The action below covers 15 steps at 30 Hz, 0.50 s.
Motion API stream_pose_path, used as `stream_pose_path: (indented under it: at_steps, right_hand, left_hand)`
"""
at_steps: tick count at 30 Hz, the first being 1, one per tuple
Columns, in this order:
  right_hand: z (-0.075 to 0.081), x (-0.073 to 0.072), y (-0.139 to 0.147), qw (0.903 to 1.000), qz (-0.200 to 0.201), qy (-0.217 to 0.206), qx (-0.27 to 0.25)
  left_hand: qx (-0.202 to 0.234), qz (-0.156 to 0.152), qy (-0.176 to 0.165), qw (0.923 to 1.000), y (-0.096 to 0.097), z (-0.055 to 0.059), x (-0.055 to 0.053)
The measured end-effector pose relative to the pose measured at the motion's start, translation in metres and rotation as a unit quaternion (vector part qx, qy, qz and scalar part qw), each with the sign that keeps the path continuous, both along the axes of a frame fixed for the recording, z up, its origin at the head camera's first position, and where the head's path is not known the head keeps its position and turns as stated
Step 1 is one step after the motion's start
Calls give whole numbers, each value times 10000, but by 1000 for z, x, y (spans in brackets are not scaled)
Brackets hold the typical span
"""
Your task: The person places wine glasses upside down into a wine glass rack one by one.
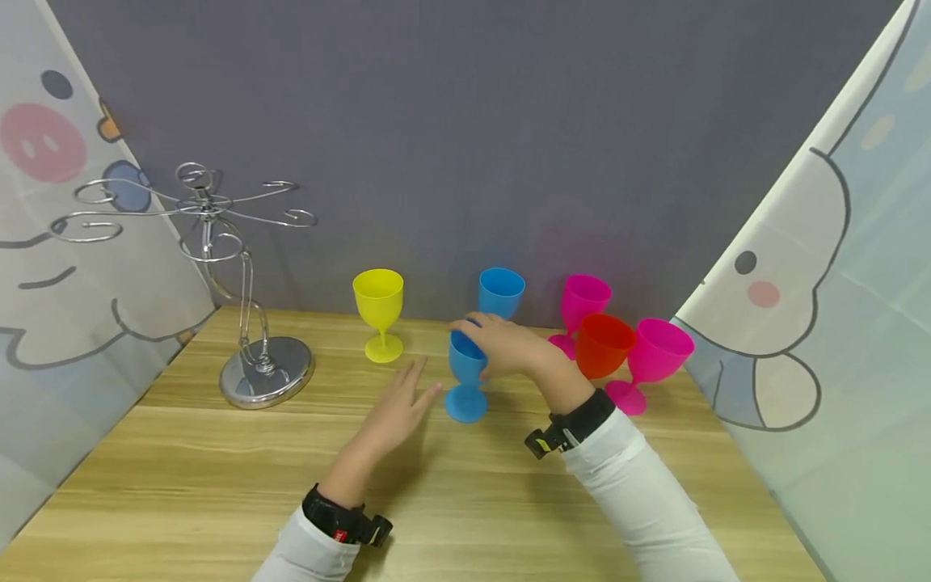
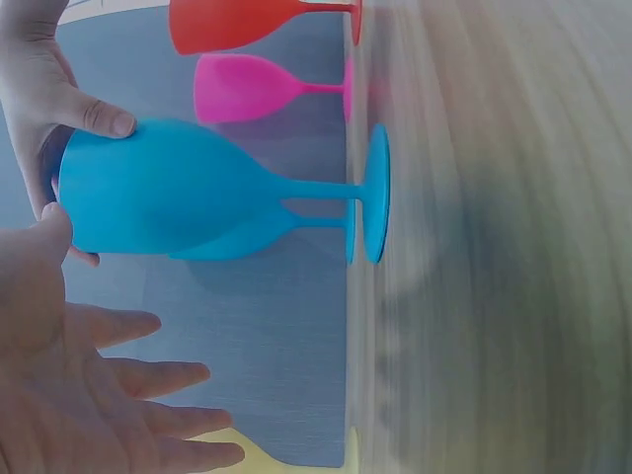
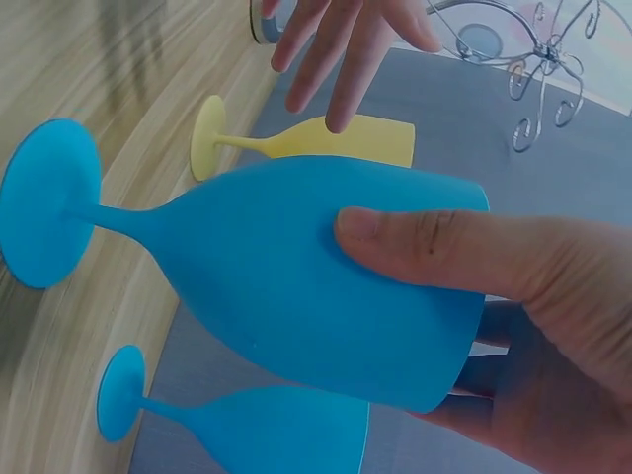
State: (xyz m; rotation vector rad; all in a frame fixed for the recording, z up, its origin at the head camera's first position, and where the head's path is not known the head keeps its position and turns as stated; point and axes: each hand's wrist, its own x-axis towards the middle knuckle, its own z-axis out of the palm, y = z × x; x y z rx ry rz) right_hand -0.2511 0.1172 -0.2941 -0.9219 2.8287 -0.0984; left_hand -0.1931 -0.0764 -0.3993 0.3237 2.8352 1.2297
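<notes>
My right hand (image 1: 511,347) grips a blue goblet (image 1: 467,364) by its bowl near the rim, thumb on the near side in the right wrist view. The goblet stands upright, its round foot close over the wooden table. To its left, my left hand (image 1: 393,411) reaches forward with straight, spread fingers and holds nothing. In the left wrist view that open left hand (image 2: 89,375) is beside the goblet's rim. A second blue goblet (image 1: 502,291) stands behind the gripped one, partly hidden by the right hand. A yellow goblet (image 1: 379,301) stands beyond the left hand.
A chrome wire stand (image 1: 254,323) with curled arms and a round base is at the back left. Two pink goblets (image 1: 660,351) and a red goblet (image 1: 605,346) are grouped at the right. A grey panel (image 1: 465,145) rises behind the table (image 1: 465,501).
</notes>
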Motion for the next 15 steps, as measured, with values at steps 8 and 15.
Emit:
stream_pose_path:
  at_steps: [8,15]
  right_hand:
    - [6,5,14,9965,-50,551,-629]
    - [13,19,28,9769,-104,1470,-1545]
  left_hand:
    - [419,46,96,9991,-1,11,-3]
    - [679,-8,421,9968,2,16,-2]
